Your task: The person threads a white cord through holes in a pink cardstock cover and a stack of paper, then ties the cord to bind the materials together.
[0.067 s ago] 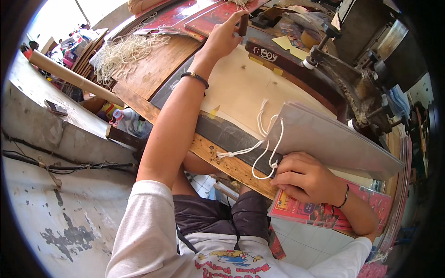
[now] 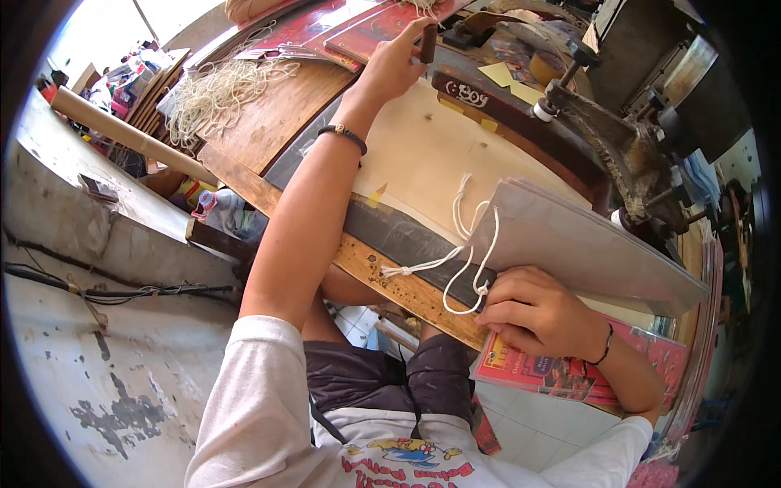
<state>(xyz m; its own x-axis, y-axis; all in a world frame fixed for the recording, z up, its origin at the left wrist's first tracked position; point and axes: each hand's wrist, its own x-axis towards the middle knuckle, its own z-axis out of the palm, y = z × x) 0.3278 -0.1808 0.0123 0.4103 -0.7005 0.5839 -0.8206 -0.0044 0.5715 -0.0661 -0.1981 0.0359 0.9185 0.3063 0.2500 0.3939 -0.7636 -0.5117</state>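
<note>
Brown cylindrical handle (image 2: 428,45), far: left hand (image 2: 397,67) closed on it. Grey flat sheets (image 2: 582,244), right, tilted; white knotted cord (image 2: 482,290) at left corner. Right hand (image 2: 541,313), well apart, curled at the sheets' near edge; grip cannot be told.

String (image 2: 224,98) lies on a board (image 2: 313,98) at the left, and a machine (image 2: 630,150) is at the right. The left hand (image 2: 393,69) is at a handle (image 2: 428,43), between these two. Nearer, sheets (image 2: 578,240) are above the table (image 2: 407,293), right of a cord (image 2: 482,290); the right hand (image 2: 533,313) is before them, over a packet (image 2: 561,378)
</note>
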